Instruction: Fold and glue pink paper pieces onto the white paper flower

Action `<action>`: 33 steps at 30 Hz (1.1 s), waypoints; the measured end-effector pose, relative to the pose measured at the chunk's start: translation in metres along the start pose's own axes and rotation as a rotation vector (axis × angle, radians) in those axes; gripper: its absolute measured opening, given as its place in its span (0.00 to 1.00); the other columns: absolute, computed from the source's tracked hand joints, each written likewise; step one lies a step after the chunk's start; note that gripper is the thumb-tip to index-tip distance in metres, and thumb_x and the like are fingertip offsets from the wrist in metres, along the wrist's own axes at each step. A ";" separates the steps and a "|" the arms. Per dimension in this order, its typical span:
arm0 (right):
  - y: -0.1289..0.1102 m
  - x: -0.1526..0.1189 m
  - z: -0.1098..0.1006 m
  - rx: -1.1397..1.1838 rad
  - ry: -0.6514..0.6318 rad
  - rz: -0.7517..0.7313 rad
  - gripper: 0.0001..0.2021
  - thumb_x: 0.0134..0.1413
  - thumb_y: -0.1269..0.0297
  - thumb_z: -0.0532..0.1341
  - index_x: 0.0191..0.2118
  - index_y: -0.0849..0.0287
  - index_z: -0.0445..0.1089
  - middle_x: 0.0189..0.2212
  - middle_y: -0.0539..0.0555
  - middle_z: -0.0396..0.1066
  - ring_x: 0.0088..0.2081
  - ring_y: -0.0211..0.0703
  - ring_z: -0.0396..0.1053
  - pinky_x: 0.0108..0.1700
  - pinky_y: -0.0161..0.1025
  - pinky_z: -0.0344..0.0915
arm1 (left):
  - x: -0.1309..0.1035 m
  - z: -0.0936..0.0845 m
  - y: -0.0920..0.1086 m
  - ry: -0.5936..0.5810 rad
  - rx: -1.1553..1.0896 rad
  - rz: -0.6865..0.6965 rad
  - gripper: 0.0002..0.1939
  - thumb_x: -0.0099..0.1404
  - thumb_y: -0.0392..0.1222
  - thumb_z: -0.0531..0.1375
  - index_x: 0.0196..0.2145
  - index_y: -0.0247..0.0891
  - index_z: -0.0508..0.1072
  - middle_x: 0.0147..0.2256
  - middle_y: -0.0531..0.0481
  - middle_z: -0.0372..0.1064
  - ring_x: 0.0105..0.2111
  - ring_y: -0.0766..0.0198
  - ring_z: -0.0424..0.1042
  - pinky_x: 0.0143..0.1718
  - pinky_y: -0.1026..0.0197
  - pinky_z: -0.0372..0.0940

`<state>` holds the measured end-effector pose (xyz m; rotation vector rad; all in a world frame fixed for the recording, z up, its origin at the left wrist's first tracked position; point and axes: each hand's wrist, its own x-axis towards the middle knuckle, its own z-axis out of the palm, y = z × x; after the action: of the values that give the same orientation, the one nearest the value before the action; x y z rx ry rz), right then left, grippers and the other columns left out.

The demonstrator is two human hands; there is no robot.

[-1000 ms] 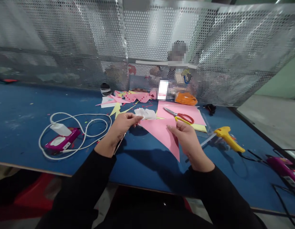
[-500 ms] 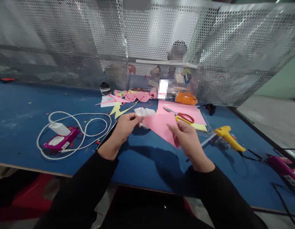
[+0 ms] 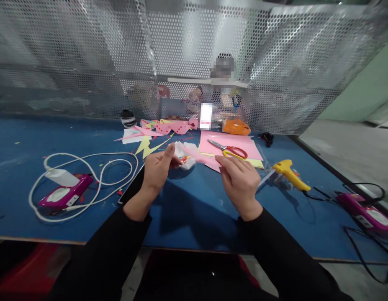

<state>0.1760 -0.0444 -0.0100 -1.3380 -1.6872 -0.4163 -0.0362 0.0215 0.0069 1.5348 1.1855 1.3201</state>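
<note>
A piece of pink paper [image 3: 201, 156] is stretched between my hands above the blue table, seen nearly edge-on. My right hand [image 3: 239, 179] pinches its right end. My left hand [image 3: 158, 171] has its thumb up and fingers bent at the paper's left side; the exact grip there is partly hidden. Just behind the paper sits a crumpled white wrapper [image 3: 185, 161] with small red and yellow bits in it. Red-handled scissors [image 3: 225, 148] lie on pink sheets [image 3: 247, 144] beyond my right hand.
A yellow glue gun [image 3: 289, 173] lies at right, near a purple power strip [image 3: 365, 213]. Another purple strip [image 3: 66, 192] with a looped white cable is at left. Paper scraps [image 3: 145, 146], an orange packet [image 3: 236, 126] and a mesh screen [image 3: 187, 42] stand farther back.
The pink paper has turned from facing the camera to nearly edge-on. My right hand has rolled over, palm down. My left thumb has risen. The whole view has shifted slightly.
</note>
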 end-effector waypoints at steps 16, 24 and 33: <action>-0.004 0.005 0.013 0.548 0.191 0.500 0.13 0.59 0.56 0.61 0.47 0.55 0.70 0.44 0.59 0.75 0.45 0.48 0.73 0.47 0.48 0.69 | 0.000 0.019 -0.010 0.009 -0.656 -0.462 0.18 0.46 0.43 0.75 0.32 0.35 0.76 0.29 0.47 0.76 0.27 0.63 0.72 0.29 0.60 0.69; -0.014 0.001 0.029 0.935 -0.188 0.841 0.16 0.43 0.51 0.70 0.27 0.56 0.67 0.22 0.47 0.66 0.26 0.37 0.64 0.31 0.37 0.64 | -0.014 0.034 -0.014 -0.097 -0.641 -0.535 0.19 0.46 0.45 0.75 0.33 0.36 0.77 0.28 0.52 0.75 0.26 0.66 0.72 0.30 0.61 0.70; 0.011 0.008 0.017 0.770 0.039 0.652 0.09 0.56 0.59 0.59 0.40 0.55 0.70 0.26 0.46 0.58 0.28 0.37 0.57 0.33 0.38 0.59 | -0.004 0.021 -0.008 -0.028 -0.548 -0.375 0.23 0.53 0.60 0.68 0.36 0.37 0.80 0.36 0.45 0.78 0.31 0.63 0.74 0.29 0.64 0.67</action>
<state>0.1782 -0.0233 -0.0158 -1.1678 -1.0908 0.5360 -0.0169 0.0204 -0.0049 0.8869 0.9315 1.2273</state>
